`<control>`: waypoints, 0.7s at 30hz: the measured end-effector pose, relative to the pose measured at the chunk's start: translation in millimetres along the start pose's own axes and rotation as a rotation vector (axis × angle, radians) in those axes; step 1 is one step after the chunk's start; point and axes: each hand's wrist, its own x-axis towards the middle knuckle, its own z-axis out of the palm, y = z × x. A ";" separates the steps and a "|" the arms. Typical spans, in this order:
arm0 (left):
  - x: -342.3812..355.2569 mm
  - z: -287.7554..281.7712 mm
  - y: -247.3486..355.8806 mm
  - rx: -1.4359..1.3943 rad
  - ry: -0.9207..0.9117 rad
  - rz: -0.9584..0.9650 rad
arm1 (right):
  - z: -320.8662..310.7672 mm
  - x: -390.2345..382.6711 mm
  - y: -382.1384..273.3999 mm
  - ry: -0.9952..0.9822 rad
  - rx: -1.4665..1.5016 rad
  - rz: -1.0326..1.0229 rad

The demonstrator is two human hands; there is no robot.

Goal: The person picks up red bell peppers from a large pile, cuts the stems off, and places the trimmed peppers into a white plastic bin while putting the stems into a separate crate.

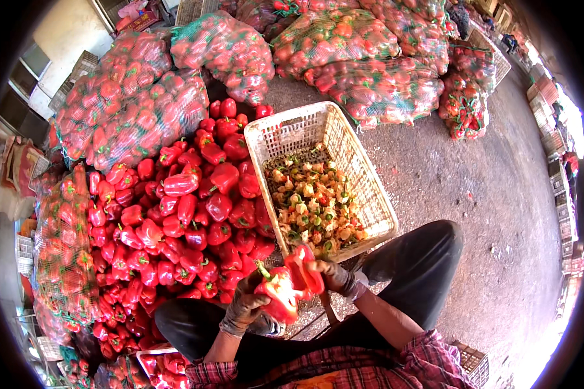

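I sit with a red bell pepper split open between my gloved hands. My left hand (248, 301) is closed on the half with the green stem (278, 292), its pale inside showing. My right hand (336, 277) grips the other red half (304, 271), raised a little beside it. Just beyond them stands a cream slatted plastic crate (379, 207) holding several pale pepper cores (311, 201) with green stems. Left of the crate lies a big pile of whole red peppers (182, 185). Whether a tool is in either hand I cannot make out.
Mesh sacks of peppers (126, 110) lie at the back left, more (376, 91) behind the crate, and one (65, 246) along the left. A crate of red peppers (165, 366) sits by my left side. Concrete floor (474, 188) stretches right toward stacked crates (551, 142).
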 end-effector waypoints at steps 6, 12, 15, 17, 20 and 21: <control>12.8 -16.6 -16.0 0.862 0.271 0.336 | 53.1 7.5 -40.6 0.387 0.262 -0.287; 18.8 -9.1 -27.3 1.651 0.110 0.639 | 46.8 10.2 -18.4 0.198 -0.016 0.312; 17.2 -9.8 -33.6 1.801 0.074 0.604 | 57.0 5.9 -34.3 0.166 0.027 0.359; 19.8 -17.2 -48.2 1.945 0.139 0.578 | 64.9 2.6 -34.9 0.150 -0.051 0.210; 25.7 -24.6 -58.4 1.979 0.162 0.409 | 42.6 1.5 0.2 0.178 -0.201 0.294; 26.1 -18.9 -55.7 1.967 0.179 0.360 | 51.5 1.5 -15.0 0.204 -0.170 0.300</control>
